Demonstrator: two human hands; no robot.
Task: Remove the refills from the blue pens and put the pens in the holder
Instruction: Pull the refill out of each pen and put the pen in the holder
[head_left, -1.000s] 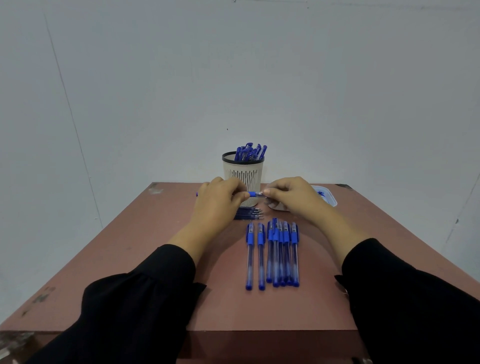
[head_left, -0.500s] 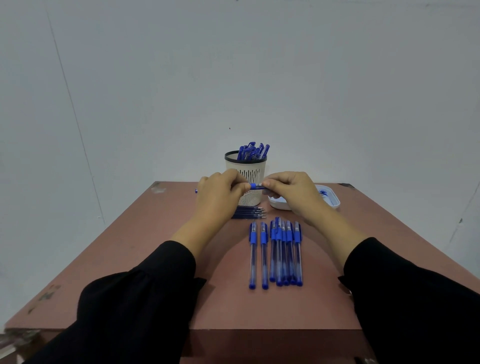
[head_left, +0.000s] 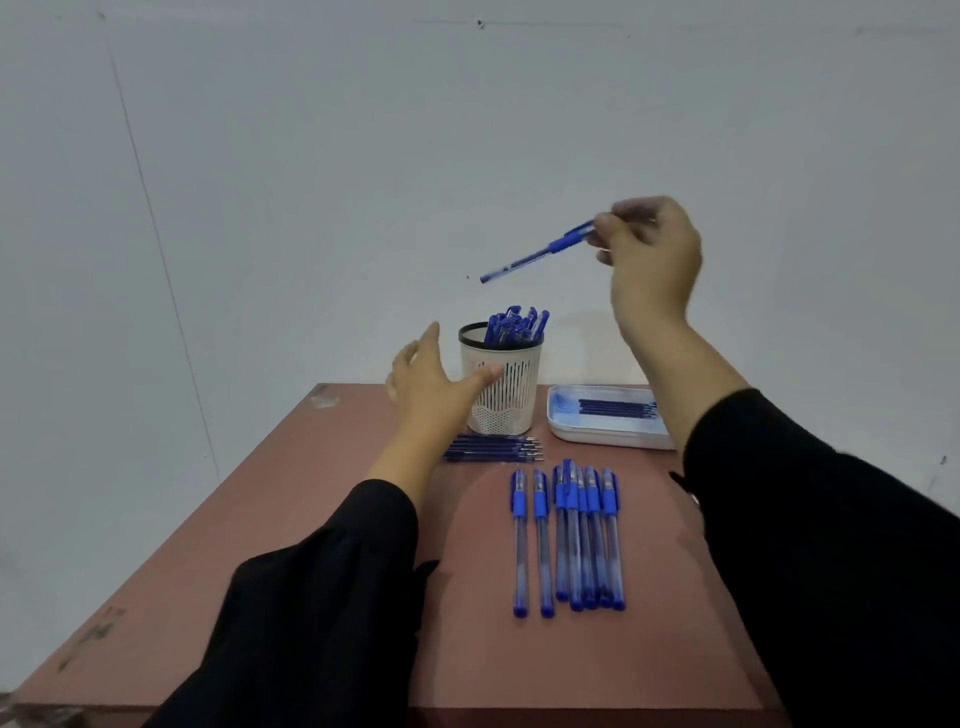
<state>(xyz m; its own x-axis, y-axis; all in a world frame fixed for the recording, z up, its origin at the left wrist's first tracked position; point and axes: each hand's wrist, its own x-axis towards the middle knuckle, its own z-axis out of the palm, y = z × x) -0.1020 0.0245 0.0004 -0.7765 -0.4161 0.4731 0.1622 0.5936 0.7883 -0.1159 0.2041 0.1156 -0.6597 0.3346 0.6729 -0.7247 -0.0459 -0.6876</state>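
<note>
- A plain pale wall (head_left: 311, 182) stands behind a reddish-brown table (head_left: 322, 519), seen from above and in front.
- The right hand (head_left: 649, 254) is raised well above the table, its fingertips pinching one end of a blue pen (head_left: 540, 252); the pen slants down to the left, its free end in the air above the holder.
- The left hand (head_left: 431, 379) reaches forward beside the holder with fingers straight and spread, holding nothing; its thumb lies across the front of the holder's wall, though actual contact cannot be told.
- The holder (head_left: 511, 410), a white slotted cup with a black rim, stands upright near the far edge of the table, with a bunch of blue pens (head_left: 514, 327) sticking out of its top.
- A small pile of dark blue refills (head_left: 493, 449) lies on the table just in front of the holder.
- A white tray (head_left: 608, 436) sits to the right of the holder, with more refills lying in it.
- A row of blue pens (head_left: 569, 535) lies side by side on the table nearer the person, two set slightly apart on the left, the others bunched together.
- Black sleeves (head_left: 322, 613) cover both forearms.
</note>
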